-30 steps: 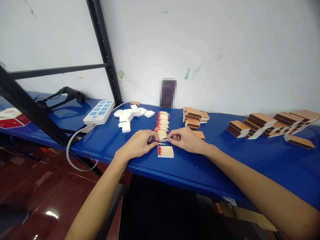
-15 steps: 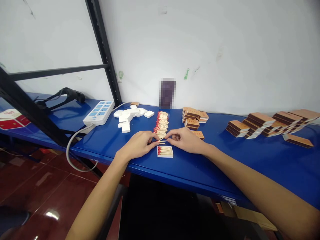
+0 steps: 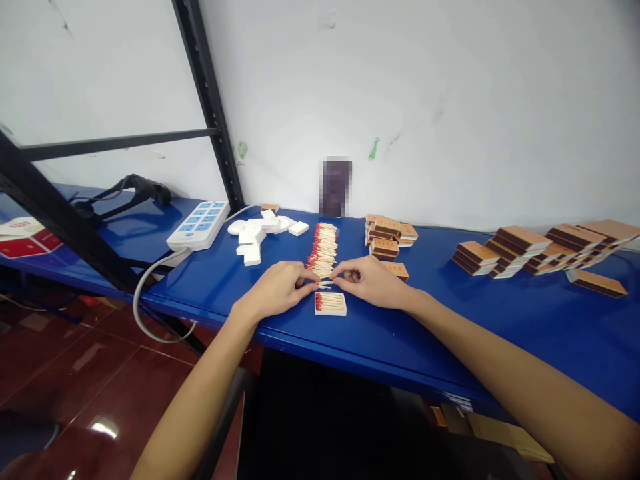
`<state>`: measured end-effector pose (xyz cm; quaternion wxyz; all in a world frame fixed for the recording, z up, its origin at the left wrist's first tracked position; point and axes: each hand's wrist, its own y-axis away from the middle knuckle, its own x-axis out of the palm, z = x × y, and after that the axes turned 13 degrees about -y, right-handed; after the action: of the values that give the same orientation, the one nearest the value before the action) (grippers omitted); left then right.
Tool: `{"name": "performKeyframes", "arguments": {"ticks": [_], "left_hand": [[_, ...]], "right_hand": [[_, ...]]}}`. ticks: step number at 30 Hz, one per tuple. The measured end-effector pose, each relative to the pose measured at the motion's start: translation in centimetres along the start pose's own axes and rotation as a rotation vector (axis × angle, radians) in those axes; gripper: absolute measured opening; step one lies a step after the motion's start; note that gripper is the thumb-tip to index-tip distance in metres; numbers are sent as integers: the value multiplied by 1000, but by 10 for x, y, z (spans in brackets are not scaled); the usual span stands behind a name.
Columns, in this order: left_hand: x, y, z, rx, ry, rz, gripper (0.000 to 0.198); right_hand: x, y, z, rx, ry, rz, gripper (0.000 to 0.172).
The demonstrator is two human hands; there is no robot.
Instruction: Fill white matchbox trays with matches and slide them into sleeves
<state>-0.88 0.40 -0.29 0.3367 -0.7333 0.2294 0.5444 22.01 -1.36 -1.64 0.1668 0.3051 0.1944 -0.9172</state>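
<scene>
Several red-headed matches (image 3: pixel 326 245) lie in a long row on the blue table, heads to the left. At the near end of that row, my left hand (image 3: pixel 283 287) pinches the head ends of a few matches between thumb and forefinger. Opposite it, my right hand (image 3: pixel 369 283) closes its fingertips on the plain ends of the same matches; their exact number is hard to make out. Just below both hands sits a small white matchbox tray (image 3: pixel 345 312), with matches lying side by side in it, heads also to the left.
White trays (image 3: pixel 253 233) lie piled at left, near a power strip (image 3: pixel 199 227). Brown matchbox sleeves (image 3: pixel 384 248) are heaped right of the match row. Stacked matchboxes (image 3: pixel 520 241) line the table's far right. A black metal post (image 3: pixel 207 93) rises at left; a wall stands behind.
Both hands stay almost in place. The matches between my fingers have shifted slightly and look more level and closer together.
</scene>
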Motion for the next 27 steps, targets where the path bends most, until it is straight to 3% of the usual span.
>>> {"name": "performKeyframes", "arguments": {"ticks": [14, 27], "left_hand": [[-4, 4, 7, -88, 138, -15, 19], [-4, 4, 7, -23, 77, 15, 26]], "right_hand": [[0, -1, 1, 27, 23, 12, 20], [-9, 0, 2, 11, 129, 94, 13]]}}
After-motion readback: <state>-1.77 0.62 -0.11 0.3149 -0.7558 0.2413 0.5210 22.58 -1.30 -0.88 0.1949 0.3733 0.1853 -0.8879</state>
